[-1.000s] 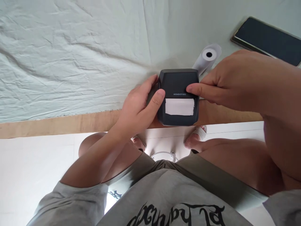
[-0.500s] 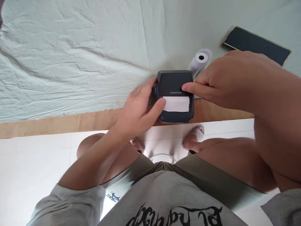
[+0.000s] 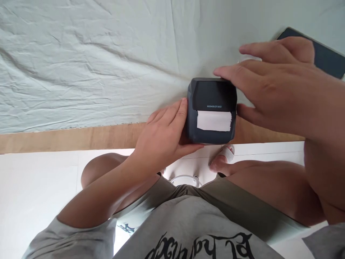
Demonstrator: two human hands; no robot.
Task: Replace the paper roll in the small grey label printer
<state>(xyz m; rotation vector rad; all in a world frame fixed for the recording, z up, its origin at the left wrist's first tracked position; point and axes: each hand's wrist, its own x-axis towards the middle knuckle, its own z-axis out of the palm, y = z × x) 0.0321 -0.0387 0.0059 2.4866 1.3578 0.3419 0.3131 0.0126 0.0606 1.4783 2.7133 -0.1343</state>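
Reaching forward from the lower left with the left arm (image 3: 107, 192), slanting the forearm upward and inward. Showing the back of the left hand (image 3: 161, 138), holding its fingers nearly straight and close together, and stretching the thumb sideways to the right, well apart from them. Bending the right arm (image 3: 330, 115) and reaching in from the right edge, pointing the right hand (image 3: 279, 86) leftward with fingers spread and thumb lowest. Perhaps curling one finger, though overlapping makes this hard to tell.
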